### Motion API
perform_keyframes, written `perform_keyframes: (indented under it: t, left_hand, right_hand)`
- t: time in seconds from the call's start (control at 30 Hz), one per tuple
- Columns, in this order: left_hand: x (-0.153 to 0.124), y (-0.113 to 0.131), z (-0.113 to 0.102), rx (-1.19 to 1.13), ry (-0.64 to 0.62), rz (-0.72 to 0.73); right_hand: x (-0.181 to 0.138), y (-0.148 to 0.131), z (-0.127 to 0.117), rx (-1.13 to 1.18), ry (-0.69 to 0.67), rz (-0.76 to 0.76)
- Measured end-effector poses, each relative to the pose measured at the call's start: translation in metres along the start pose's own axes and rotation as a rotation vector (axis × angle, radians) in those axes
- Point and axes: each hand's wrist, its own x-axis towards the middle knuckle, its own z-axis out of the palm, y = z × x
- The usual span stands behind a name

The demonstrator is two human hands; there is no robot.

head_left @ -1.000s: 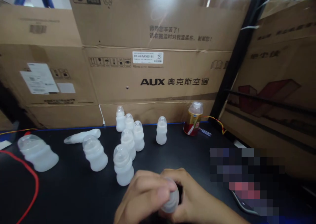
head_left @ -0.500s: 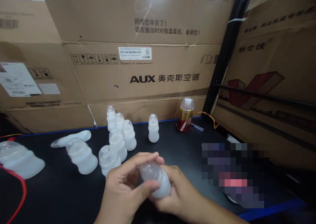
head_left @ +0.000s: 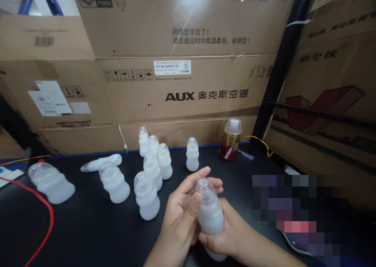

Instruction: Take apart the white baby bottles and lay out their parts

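Note:
A white baby bottle (head_left: 212,217) with a clear domed cap is between my hands at the front of the table, tilted slightly left. My right hand (head_left: 230,232) is wrapped round its lower body, the thumb across the front. My left hand (head_left: 181,210) curves about the upper part, thumb against the cap and fingers passing behind it. To the left, several similar capped bottles stand in a cluster, the nearest bottle (head_left: 147,198) beside my left wrist. A single bottle (head_left: 192,155) stands farther back, beyond my fingertips.
Two more bottles stand at the left, a wide-looking bottle (head_left: 52,184) and another bottle (head_left: 114,184); one bottle (head_left: 101,163) lies on its side. A red-gold container (head_left: 230,145) stands back right. A red cable (head_left: 50,216) crosses the left. Cardboard (head_left: 188,118) walls the back. A pixelated patch covers the right.
The held bottle has tipped more upright, showing more of its body. My left fingers have loosened and spread somewhat around the cap. The view has shifted, so everything sits farther right.

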Motion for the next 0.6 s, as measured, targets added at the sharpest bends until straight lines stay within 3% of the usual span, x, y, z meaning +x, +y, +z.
perform_keyframes:
  t: [0.13,0.33,0.47,0.53,0.6]
  left_hand:
    - [-0.001,-0.005,-0.002,0.116,0.121,0.101]
    - [0.003,-0.013,0.011,0.335,0.300,0.264]
    - [0.004,-0.012,0.012,0.467,0.406,0.325]
    - [0.001,-0.011,0.007,0.447,0.320,0.317]
    - [-0.001,-0.010,-0.002,0.324,0.118,0.223]
  right_hand:
    - [0.003,0.004,0.007,-0.044,0.008,-0.031]
    - [0.003,0.008,-0.004,-0.252,0.241,-0.152]
    - [0.003,0.013,-0.006,-0.267,0.226,-0.186]
    - [0.005,0.014,-0.004,-0.236,0.215,-0.175]
    - [0.008,0.014,-0.003,-0.207,0.228,-0.163]
